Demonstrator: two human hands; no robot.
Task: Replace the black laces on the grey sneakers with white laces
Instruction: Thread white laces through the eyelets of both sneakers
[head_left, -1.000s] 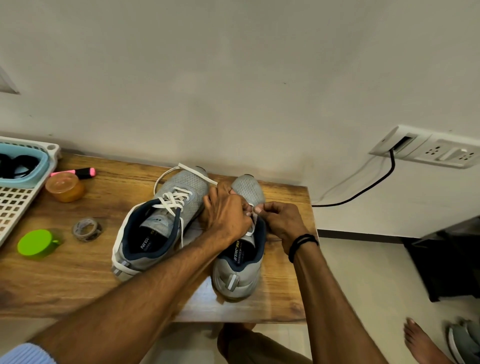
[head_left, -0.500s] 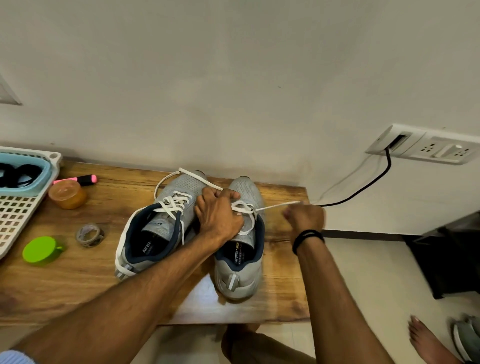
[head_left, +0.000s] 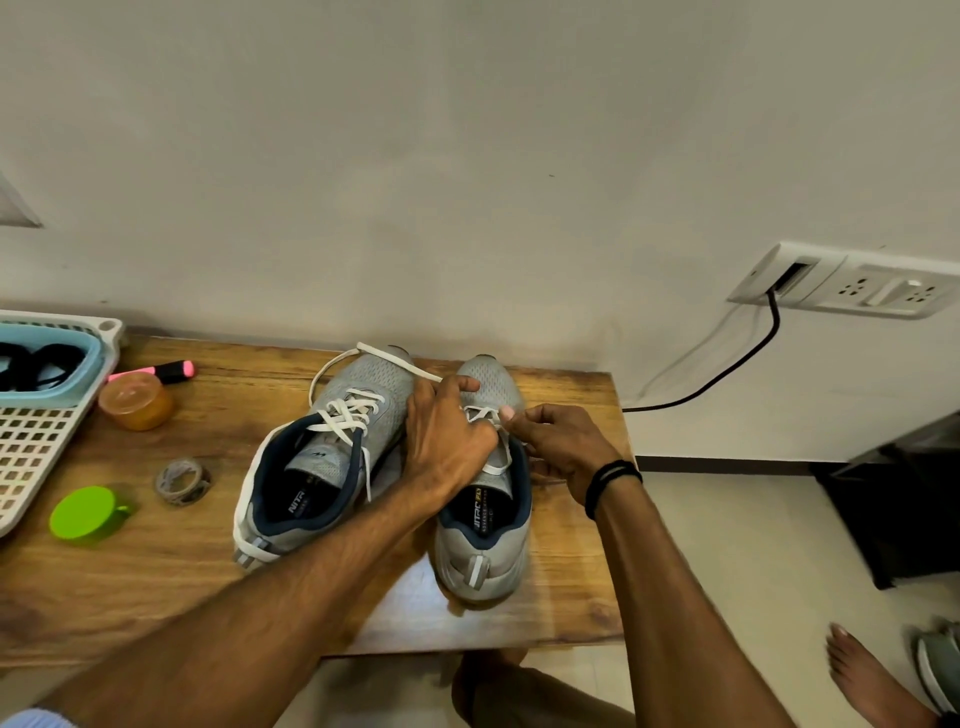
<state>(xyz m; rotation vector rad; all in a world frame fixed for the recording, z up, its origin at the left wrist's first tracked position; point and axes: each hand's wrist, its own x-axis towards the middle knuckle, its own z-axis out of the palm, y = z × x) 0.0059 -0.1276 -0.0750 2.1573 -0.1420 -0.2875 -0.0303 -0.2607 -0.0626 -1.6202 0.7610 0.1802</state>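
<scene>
Grey sneakers (head_left: 483, 551), centre frame, wear white laces (head_left: 348, 410); the left grip (head_left: 447, 441) curls round a lace end, the right grip (head_left: 561, 447) pinches lace at the eyelets.

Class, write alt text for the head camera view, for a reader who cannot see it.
Two bare hands thread a white lace through a grey sneaker on a wooden table: the left hand grips one strand near the toe, the right hand pinches another at the eyelets. A second sneaker, already white-laced, stands beside it.
</scene>
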